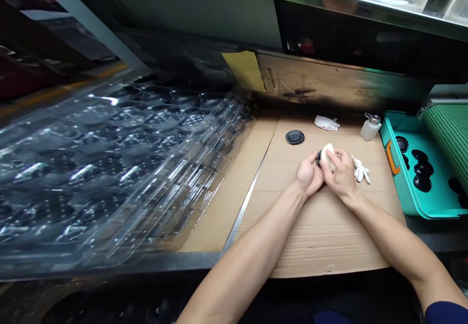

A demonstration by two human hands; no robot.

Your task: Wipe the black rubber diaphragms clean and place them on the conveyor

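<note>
Both hands meet over the cardboard sheet [321, 226] on the bench. My left hand [309, 175] is closed round a small black round part [319, 157], of which only the edge shows. My right hand [341, 175] is closed on a pale cloth pad [328, 154] pressed against that part. A second black round part [295, 137] lies flat on the cardboard just beyond my hands. Right of my right hand lies a small white glove-like rag [360, 169].
A stack of clear plastic blister trays [109, 168] fills the left side. A teal bin [409, 187] holding several black round parts stands at the right, beside a green ribbed belt [451, 134]. A small white dispenser bottle [370, 127] and a crumpled white cloth [326, 123] sit at the back.
</note>
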